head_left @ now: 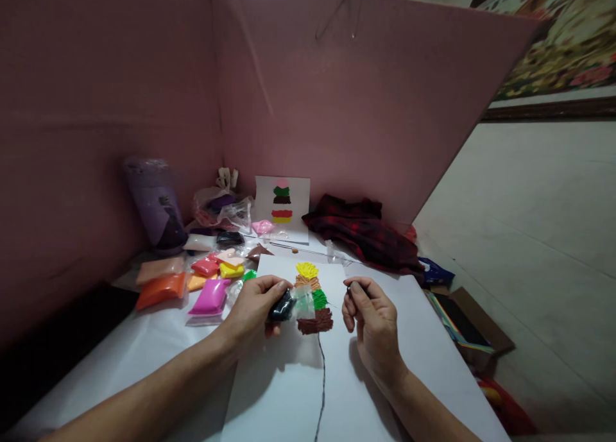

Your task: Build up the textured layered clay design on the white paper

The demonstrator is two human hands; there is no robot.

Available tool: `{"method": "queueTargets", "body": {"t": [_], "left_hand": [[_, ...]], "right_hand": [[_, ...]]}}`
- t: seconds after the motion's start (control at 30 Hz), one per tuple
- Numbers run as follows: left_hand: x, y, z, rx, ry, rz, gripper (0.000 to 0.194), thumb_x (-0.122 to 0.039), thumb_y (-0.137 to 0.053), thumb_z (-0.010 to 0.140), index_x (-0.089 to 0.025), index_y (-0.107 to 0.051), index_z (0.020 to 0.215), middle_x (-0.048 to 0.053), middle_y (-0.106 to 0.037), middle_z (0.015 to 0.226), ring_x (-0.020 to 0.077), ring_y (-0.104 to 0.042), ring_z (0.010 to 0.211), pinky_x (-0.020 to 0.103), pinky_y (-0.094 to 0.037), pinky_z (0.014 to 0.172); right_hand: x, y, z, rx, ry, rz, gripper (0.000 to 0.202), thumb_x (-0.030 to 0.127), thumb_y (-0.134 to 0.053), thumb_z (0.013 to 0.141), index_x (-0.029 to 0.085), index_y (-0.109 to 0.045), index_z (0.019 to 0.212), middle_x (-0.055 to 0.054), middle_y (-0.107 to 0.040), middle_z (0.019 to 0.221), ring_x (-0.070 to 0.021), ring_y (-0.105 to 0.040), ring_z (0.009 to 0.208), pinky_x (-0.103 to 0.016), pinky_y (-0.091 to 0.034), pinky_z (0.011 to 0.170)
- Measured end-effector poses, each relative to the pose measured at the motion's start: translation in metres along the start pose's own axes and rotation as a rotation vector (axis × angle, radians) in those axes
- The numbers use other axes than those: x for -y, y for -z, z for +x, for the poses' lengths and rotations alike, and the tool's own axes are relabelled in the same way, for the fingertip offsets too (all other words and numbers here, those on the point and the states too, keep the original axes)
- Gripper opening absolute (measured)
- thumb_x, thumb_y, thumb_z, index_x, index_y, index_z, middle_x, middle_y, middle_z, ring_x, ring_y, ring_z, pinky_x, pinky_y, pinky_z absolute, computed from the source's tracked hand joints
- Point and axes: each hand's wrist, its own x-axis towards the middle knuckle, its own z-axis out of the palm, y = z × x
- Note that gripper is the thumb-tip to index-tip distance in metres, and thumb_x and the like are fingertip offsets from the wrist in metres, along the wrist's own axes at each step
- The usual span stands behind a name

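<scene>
A: With the clock centred on the brown block [315, 322], what is found nearest?

B: A thin black line [323, 378] is seen at six o'clock, running down the white sheet [274, 381]. Green, orange and yellow blocks are stacked towards twelve.

A: How are the hands kept?

B: At nine o'clock a black packet [282, 308] is pinched between thumb and fingers of the left hand [257, 303], above the sheet. At three, the right hand [374, 310] is curled, thumb pressed to forefinger, with what seems a small dark bit [349, 289] nipped between them.

A: And the step in hand?

B: Dark material is judged to be being portioned from the packet. For such handling, a firm grip on the packet and a light pinch on the bit are called for.

A: What stands in the way?

B: The packet's clear flap [303, 303], by which the green block is partly covered. Farther off, a magenta packet [210, 297] is seen at nine, dark plaid cloth [366, 230] at one, a colour-banded card [264, 201] just before twelve, and a purple tumbler [156, 204] at ten.
</scene>
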Motion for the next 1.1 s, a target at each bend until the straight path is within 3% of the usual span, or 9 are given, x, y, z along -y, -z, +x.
{"method": "queueTargets", "body": {"t": [0.27,0.5,1.1], "left_hand": [[-0.0012,0.0012,-0.0001,-0.031,-0.003,-0.013,0.031,-0.041,-0.058,0.076,-0.011,-0.059,0.084,-0.003,-0.053,0.049,0.0080,-0.047,0.029,0.015,-0.030,0.026],[-0.0003,0.0035,0.0022,-0.034,-0.013,-0.011,0.032,-0.042,-0.059,0.076,-0.012,-0.060,0.085,-0.004,-0.053,0.051,0.0074,-0.047,0.029,0.016,-0.032,0.026],[-0.0055,0.0053,0.0004,-0.043,-0.032,-0.013,0.032,-0.043,-0.059,0.077,-0.012,-0.059,0.087,-0.004,-0.053,0.052,0.0075,-0.048,0.030,0.015,-0.032,0.026]], "right_hand": [[-0.0010,0.0000,0.0007,0.003,0.004,-0.003,0.015,0.032,-0.061,0.081,0.017,-0.059,0.083,0.006,-0.046,0.051,-0.0051,-0.037,0.041,-0.015,-0.029,0.036],[-0.0023,-0.0023,0.0009,0.061,-0.048,-0.026,0.017,0.032,-0.059,0.081,0.019,-0.057,0.091,0.004,-0.054,0.064,-0.0042,-0.038,0.039,-0.016,-0.028,0.035],[-0.0028,-0.0028,-0.0005,0.097,-0.089,-0.041,0.023,0.039,-0.062,0.080,0.016,-0.059,0.084,0.005,-0.049,0.058,-0.0048,-0.039,0.038,-0.016,-0.029,0.034]]}}
